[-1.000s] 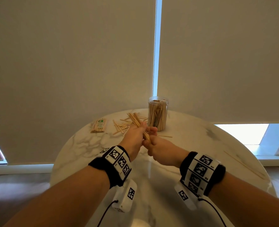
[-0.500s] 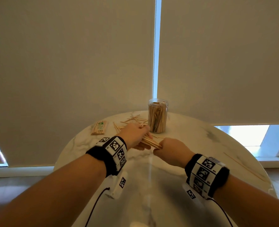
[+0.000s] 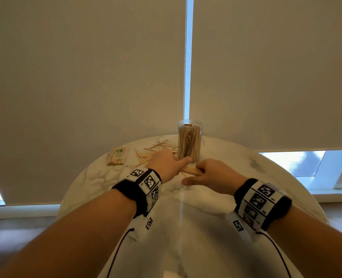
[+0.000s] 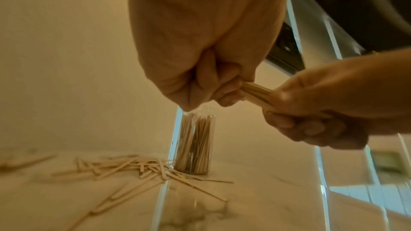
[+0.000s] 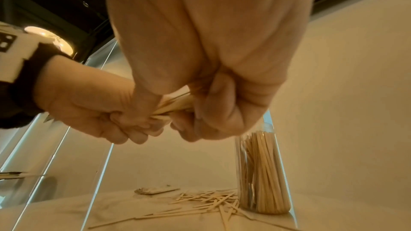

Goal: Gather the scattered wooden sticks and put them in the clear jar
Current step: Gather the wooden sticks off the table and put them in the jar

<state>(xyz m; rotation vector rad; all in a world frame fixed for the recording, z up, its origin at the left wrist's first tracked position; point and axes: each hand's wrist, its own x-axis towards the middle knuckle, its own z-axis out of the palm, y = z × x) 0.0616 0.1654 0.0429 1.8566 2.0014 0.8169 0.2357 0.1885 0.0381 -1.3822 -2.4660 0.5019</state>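
A bundle of wooden sticks [image 3: 190, 171] lies level between both hands, just in front of the clear jar [image 3: 189, 140]. My left hand [image 3: 167, 164] grips the bundle's left end, fingers curled round it [image 4: 224, 92]. My right hand [image 3: 210, 173] grips the right end [image 5: 175, 107]. The jar stands upright, open-topped and packed with sticks [image 4: 194, 144] [image 5: 261, 171]. Loose sticks [image 3: 156, 150] lie scattered on the marble table [image 3: 236, 161] left of the jar, also seen as a pile [image 4: 138, 169] in the left wrist view.
A small packet of sticks [image 3: 117, 156] lies at the table's far left. A long thin skewer [image 3: 304, 207] rests near the right edge. The round table ends just behind the jar, against roller blinds [image 3: 86, 77].
The bundle went from tilted upright in both hands to lying level and lower. My hands drew slightly apart along it and moved a little nearer the jar.
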